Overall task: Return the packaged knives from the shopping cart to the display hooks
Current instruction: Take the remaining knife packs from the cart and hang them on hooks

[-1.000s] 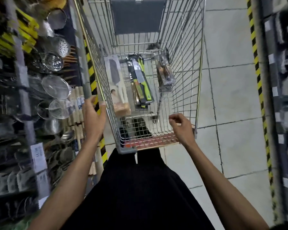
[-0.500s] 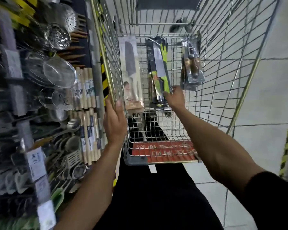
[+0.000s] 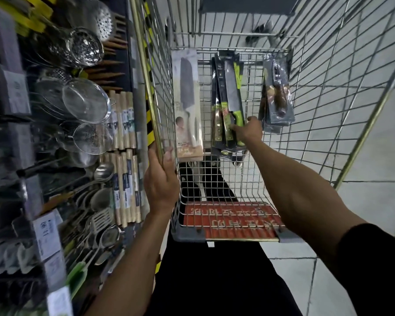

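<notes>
This is a shop, in an aisle of kitchen goods. A wire shopping cart (image 3: 233, 221) stands on a grey tiled floor (image 3: 374, 156). Left of the cart, a display rack carries many pieces of the same goods: metal strainers (image 3: 86, 100), ladles (image 3: 103, 169) and rows of wrapped rolling pins (image 3: 123, 124), with white price labels (image 3: 47, 233). Inside the cart are packaged knives (image 3: 232, 96). Yellow-black tape (image 3: 149, 119) runs just beside the cart's left wall.

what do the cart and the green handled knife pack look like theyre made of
The cart: silvery metal wire, glossy, shown by its thin welded grid and highlights; the left top rail looks brass-toned. The green knife pack: dark printed card, probably with a clear plastic cover given the glare; the handle looks like green plastic.
</notes>
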